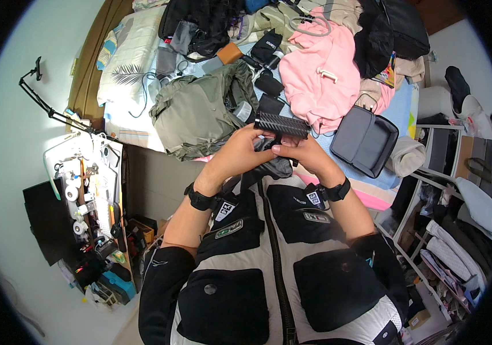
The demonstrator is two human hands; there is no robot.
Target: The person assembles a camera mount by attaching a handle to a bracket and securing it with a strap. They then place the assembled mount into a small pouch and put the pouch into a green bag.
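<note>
Both hands meet in front of my chest, at the near edge of the bed, around a black block with a carbon-fibre pattern point(282, 124). My left hand point(237, 150) is closed on its left end and underside. My right hand point(309, 154) grips from the right, its thumb at a dark, narrow part below the block. The thumbs almost touch under it; the lower part is largely hidden by my fingers. Just beyond lies an olive-green bag point(194, 112) on the left. An open, grey-lined zip case point(366, 141) lies to the right.
Across the bed spread a pink sweatshirt point(320, 75) with a small white handle-shaped item point(327, 75), a small black pouch point(266, 46), an orange-brown box point(230, 53) and black bags point(409, 29). A cluttered desk point(93, 195) stands left; shelves with folded clothes point(455, 253) stand right.
</note>
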